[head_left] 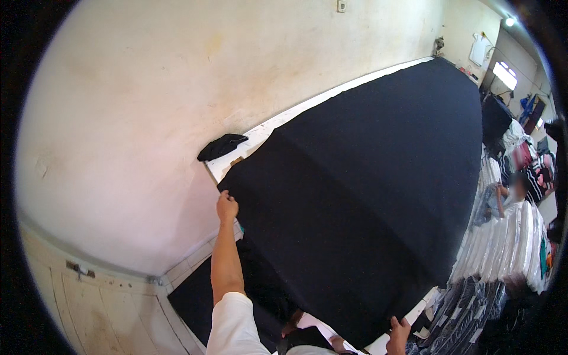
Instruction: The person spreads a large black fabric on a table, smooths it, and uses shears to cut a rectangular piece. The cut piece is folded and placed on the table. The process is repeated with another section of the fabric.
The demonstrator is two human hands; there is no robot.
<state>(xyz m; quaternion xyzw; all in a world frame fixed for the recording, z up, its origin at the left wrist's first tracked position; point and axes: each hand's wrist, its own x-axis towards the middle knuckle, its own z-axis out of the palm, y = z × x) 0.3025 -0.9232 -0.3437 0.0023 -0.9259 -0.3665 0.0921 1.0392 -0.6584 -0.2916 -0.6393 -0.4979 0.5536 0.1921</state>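
Observation:
A wide sheet of black fabric (pixel 361 177) lies spread over a long white table (pixel 260 137). My left hand (pixel 227 207) is closed on the fabric's near left corner, with the arm stretched forward. At the near right edge, my right hand (pixel 399 336) has its fingers closed at the fabric's border; the lower part of this hand is cut off by the frame. The fabric's near edge hangs between the two hands. More black cloth (pixel 201 296) lies lower, beside my left arm.
A crumpled black cloth (pixel 222 147) sits on the table's far left corner, against the pale wall (pixel 148 89). A door (pixel 100 302) stands at lower left. On the right are plastic-wrapped white stacks (pixel 503 239), dark wrapped bundles (pixel 458 319) and another person (pixel 496 198).

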